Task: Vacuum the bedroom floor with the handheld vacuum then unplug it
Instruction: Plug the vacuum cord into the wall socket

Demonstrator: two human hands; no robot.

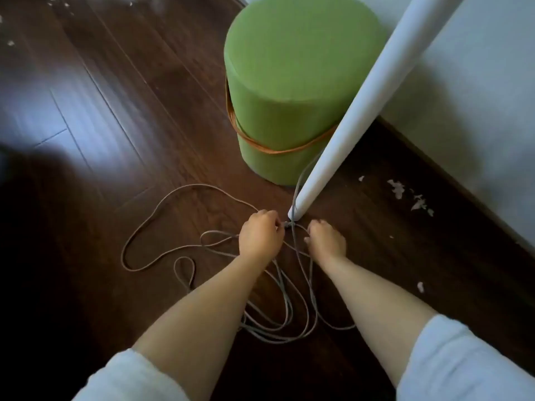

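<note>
A: Item one, largest: dark wood floor, plank-laid, glare patch at left.

B: Item two?

A: Green cylindrical stool, upright, with an orange cord looped round its lower part. Item three: a white tapered leg, slanting down to the floor just beside the stool; what it belongs to is cut off at the top edge.

B: And the cable?

A: Grey cord, in loose overlapping loops on the floor between the forearms and out to the left; one strand rises along the white leg. Then the left hand, fingers curled, grip pinching a small plug-like end of the cord at the leg's foot. Right hand, fingers curled down over the strands; whether its grip is grasping a strand, I cannot tell. Smallest: white scraps by the wall, more at top left.

B: Risks?

A: Likely a snag: pulling could tighten the loops into a knot or catch round the leg. The scraps suggest vacuuming is unfinished.

B: Hidden?

A: The handheld vacuum is nowhere in view. The socket, fingertips and plug shape are indistinct.
</note>
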